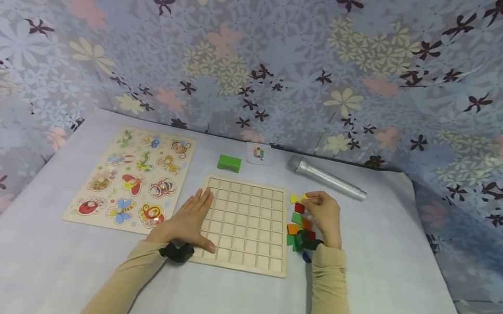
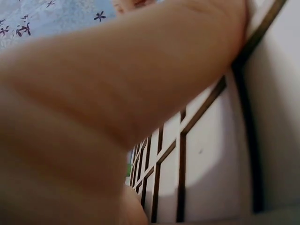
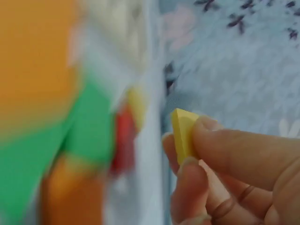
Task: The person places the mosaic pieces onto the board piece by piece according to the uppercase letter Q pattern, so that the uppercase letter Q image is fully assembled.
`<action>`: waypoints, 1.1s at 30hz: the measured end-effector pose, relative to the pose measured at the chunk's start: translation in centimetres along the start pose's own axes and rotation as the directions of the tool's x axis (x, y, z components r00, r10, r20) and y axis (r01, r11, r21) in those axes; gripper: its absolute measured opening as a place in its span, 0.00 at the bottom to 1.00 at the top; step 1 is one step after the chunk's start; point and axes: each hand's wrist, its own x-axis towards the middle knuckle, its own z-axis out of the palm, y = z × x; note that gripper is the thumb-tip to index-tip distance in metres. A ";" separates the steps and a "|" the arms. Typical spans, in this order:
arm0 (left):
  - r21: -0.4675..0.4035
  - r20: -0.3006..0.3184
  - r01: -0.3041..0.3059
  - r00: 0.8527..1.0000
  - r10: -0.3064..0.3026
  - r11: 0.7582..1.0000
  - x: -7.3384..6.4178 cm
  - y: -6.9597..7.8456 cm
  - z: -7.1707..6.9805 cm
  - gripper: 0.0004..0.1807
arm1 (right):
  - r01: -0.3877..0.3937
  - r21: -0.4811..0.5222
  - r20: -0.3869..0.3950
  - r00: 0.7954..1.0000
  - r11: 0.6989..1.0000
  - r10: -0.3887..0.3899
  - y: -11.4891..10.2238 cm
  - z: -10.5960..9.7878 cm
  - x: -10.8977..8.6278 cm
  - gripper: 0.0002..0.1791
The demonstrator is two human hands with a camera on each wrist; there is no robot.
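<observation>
thumb and fingertips of the right hand (image 1: 325, 218) pinch a yellow piece (image 3: 185, 133) just right of the board's (image 1: 253, 220) far right corner, one corner of the piece jutting free. it looks a sound hold: a light pinch on the flat faces should leave edges clear for turning it. the left hand's (image 1: 189, 217) fingers are straight and spread over the board's left edge, thumb across its near left part; gentle, even pressure there should stop it sliding. another yellow piece (image 1: 293, 198), a red block (image 1: 299, 208) and a green block (image 1: 297, 218) lie close by, with others near the black wrist camera (image 1: 311, 243), so lifting straight up seems wise. farther out, the mic (image 1: 329, 178) lies far right, the card (image 1: 258, 153) far middle, the insect puzzle (image 1: 95, 220) left.
</observation>
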 end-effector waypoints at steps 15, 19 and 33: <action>0.007 -0.009 0.006 1.000 -0.006 1.000 -0.1 0.1 0.2 0.75 | -0.036 0.294 0.140 0.990 0.955 -0.006 -4.4 7.0 0.5 0.09; 0.018 -0.010 0.016 1.000 -0.016 1.000 0.0 0.0 0.1 0.75 | 0.001 0.221 0.138 0.990 0.975 -0.032 -4.8 7.6 0.2 0.07; 0.016 0.001 0.025 1.000 -0.025 1.000 0.0 0.1 0.0 0.74 | 0.094 0.002 0.099 0.991 0.996 -0.094 -5.0 8.7 -0.5 0.06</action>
